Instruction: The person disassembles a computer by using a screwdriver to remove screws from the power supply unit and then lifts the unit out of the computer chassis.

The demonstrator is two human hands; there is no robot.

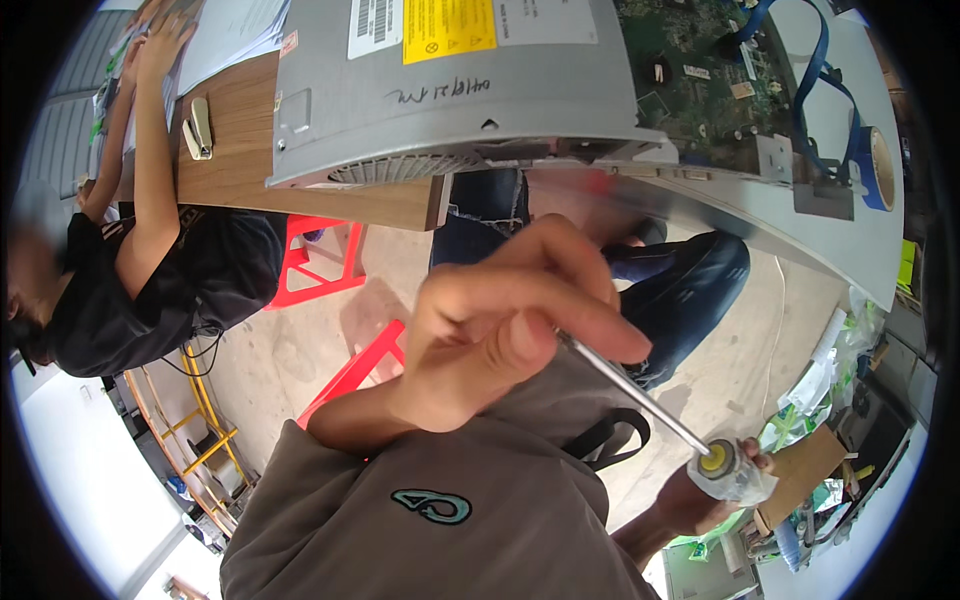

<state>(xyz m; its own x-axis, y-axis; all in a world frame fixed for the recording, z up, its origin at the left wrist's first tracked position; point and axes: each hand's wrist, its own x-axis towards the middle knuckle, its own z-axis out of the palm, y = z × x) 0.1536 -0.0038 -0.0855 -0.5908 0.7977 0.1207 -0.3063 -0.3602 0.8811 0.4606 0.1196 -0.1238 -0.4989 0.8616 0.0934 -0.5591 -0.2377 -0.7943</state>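
Head view: at frame centre the left hand (500,330) has its fingers closed around a thin metal rod (635,390), which slants toward the lower right. There its tip meets a small yellow-capped plastic container (722,468), gripped by the right hand (745,480). A grey computer case (440,110) lies on the wooden counter (240,140) at upper centre.

Person wears a taupe-grey sweatshirt (430,530), long-sleeved, with a small teal outlined emblem (432,506) on the fabric. Dark blue jeans (690,285) on the legs. Both hands, left hand (500,325) and right hand (750,462), bare, no gloves.
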